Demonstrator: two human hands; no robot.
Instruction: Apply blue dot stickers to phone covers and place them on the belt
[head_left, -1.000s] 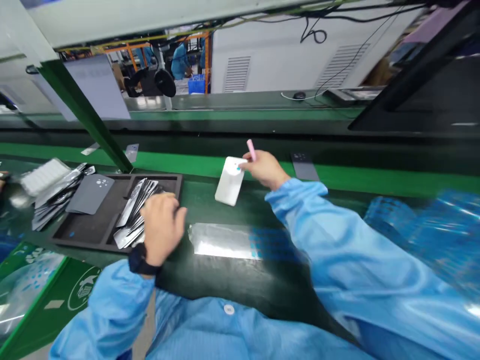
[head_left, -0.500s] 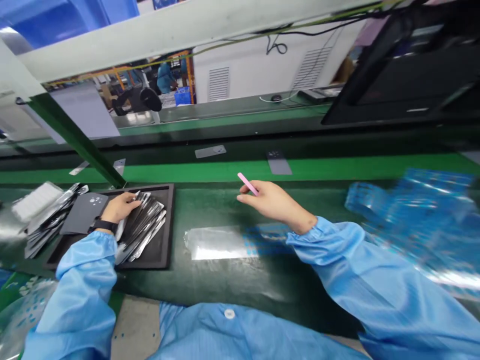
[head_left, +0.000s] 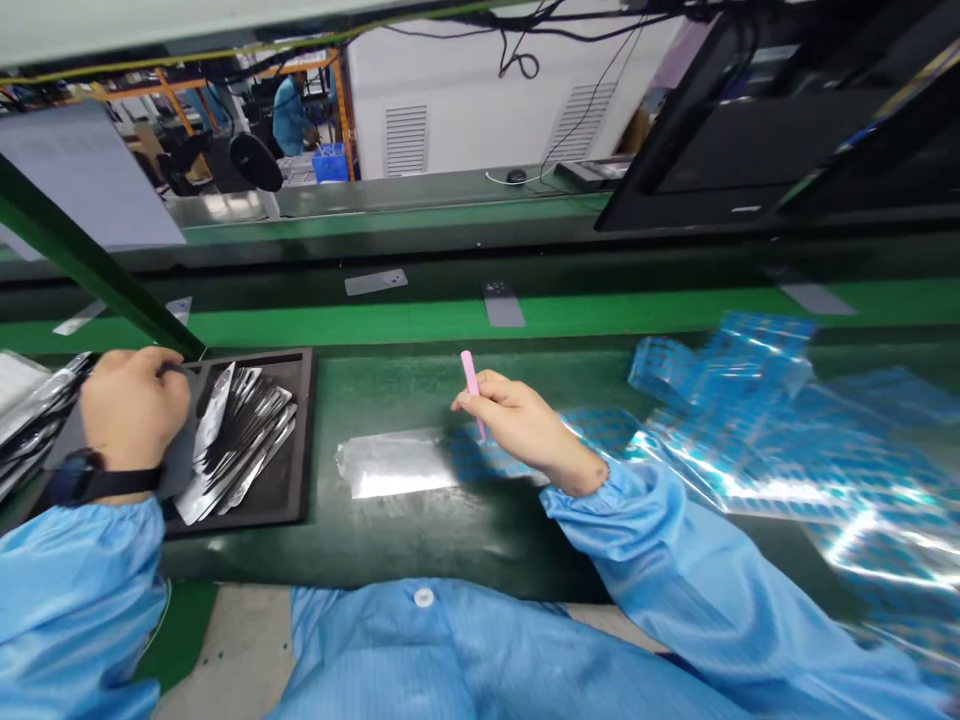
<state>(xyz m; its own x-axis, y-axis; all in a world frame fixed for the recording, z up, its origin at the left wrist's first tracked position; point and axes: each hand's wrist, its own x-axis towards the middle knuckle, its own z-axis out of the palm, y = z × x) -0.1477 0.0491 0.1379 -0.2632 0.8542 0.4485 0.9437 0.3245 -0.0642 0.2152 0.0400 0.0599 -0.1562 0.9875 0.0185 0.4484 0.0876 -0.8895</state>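
Note:
My right hand (head_left: 517, 425) pinches a thin pink stick (head_left: 471, 380), its tip pointing down over a clear film strip (head_left: 394, 465) with blue dots that lies on the dark green bench. My left hand (head_left: 131, 405) is curled over the left part of a black tray (head_left: 289, 490), fingers closed on a dark grey flat plate (head_left: 180, 460) there. Beside it in the tray leans a fanned stack of silvery foil pouches (head_left: 240, 440).
A heap of blue-dotted shiny film sheets (head_left: 772, 430) covers the bench at the right. More pouches (head_left: 30, 415) lie left of the tray. Grey plates (head_left: 502, 302) rest on the green conveyor belt behind. A green post (head_left: 90, 265) slants at the left; a person works far back.
The white plate my right hand held a second ago is gone from it; that hand drew back over the film strip. My left hand moved from the pouches to the tray's left side.

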